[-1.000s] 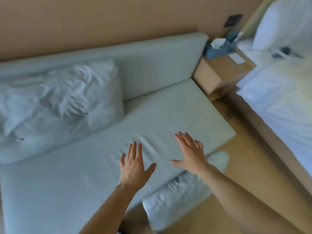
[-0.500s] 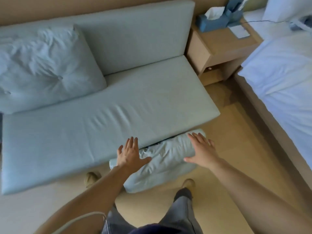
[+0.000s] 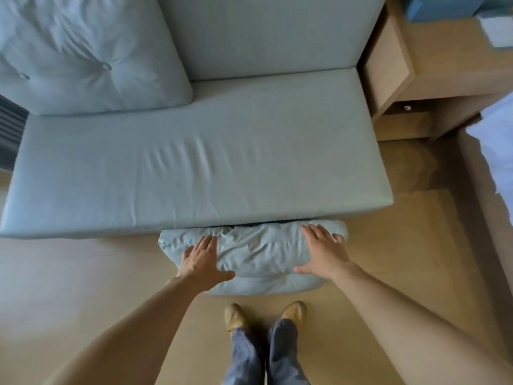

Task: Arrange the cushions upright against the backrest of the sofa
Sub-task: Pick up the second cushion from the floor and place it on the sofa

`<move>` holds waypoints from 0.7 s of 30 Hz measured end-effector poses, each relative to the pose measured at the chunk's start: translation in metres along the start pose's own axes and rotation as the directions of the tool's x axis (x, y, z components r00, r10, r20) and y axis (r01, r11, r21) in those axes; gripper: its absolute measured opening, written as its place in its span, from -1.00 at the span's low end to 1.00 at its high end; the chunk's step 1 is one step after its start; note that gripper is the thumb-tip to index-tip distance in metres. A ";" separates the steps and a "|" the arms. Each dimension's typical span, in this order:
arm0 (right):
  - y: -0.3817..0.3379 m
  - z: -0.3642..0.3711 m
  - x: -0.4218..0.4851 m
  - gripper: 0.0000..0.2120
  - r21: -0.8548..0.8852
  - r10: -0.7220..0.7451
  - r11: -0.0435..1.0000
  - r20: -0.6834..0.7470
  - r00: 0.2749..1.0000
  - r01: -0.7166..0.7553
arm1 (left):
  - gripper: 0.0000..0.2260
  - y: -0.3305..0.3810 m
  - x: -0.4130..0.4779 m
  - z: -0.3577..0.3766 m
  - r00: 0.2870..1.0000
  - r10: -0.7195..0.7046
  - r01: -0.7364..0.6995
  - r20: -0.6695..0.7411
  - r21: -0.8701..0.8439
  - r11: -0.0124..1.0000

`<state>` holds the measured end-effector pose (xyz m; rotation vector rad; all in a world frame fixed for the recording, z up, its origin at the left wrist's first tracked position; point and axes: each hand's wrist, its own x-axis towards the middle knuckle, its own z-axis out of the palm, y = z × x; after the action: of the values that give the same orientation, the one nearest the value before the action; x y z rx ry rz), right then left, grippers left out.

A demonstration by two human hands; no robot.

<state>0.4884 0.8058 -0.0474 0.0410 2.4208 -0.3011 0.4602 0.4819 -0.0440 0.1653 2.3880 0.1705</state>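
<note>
A pale blue cushion (image 3: 258, 259) lies on the wooden floor, partly tucked under the front edge of the sofa seat (image 3: 194, 168). My left hand (image 3: 202, 259) rests flat on its left end, fingers spread. Over the cushion's right end lies my right hand (image 3: 324, 252), also open and flat. A second pale blue cushion (image 3: 83, 51) with buttons leans upright against the sofa backrest (image 3: 263, 31) at the left. The right half of the backrest is bare.
A wooden bedside table (image 3: 433, 65) stands right of the sofa with a blue tissue box (image 3: 444, 6) on it. A bed with white sheets (image 3: 497, 151) is at the far right. My feet (image 3: 266, 315) stand just in front of the floor cushion.
My view has tilted down toward the floor. Both hands have dropped from above the sofa seat onto the two ends of the floor cushion.
</note>
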 end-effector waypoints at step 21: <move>0.053 0.174 0.166 0.28 -0.356 -0.097 0.928 0.047 0.994 0.107 | 0.34 -0.055 0.190 0.174 0.982 0.188 -0.180 0.016 0.372 0.910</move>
<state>0.4784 0.8100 -0.2930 -0.2520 2.4168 0.0973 0.4365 0.4725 -0.3058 0.5712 2.4012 -0.2002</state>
